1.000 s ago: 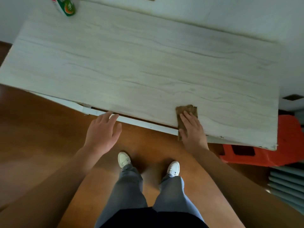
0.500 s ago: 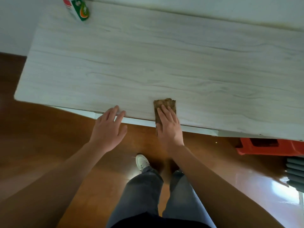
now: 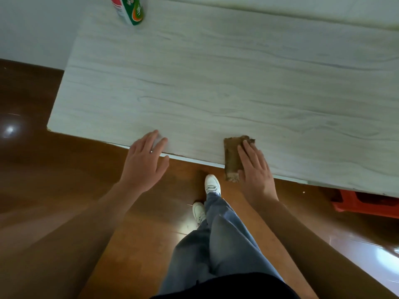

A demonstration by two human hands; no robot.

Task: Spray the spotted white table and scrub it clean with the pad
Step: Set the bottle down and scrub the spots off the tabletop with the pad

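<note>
The pale wood-grain bench (image 3: 237,83) spans the view above a glossy brown floor (image 3: 32,169), with a red stool (image 3: 364,203) showing below its right end. The left hand (image 3: 143,167) reaches over the near edge, fingers (image 3: 160,145) straight and slightly spread. The right hand (image 3: 255,173), fingers straight and close together, presses the brown pad (image 3: 232,156), which overhangs that edge. A green-and-white bottle (image 3: 129,9) stands at the far left corner; its contents cannot be told.

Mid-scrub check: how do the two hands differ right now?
The right hand presses flat on the brown pad; the left hand holds nothing. The left hand lies over the table edge nearer its corner; the right hand sits further along. Both are open, fingers straight.
</note>
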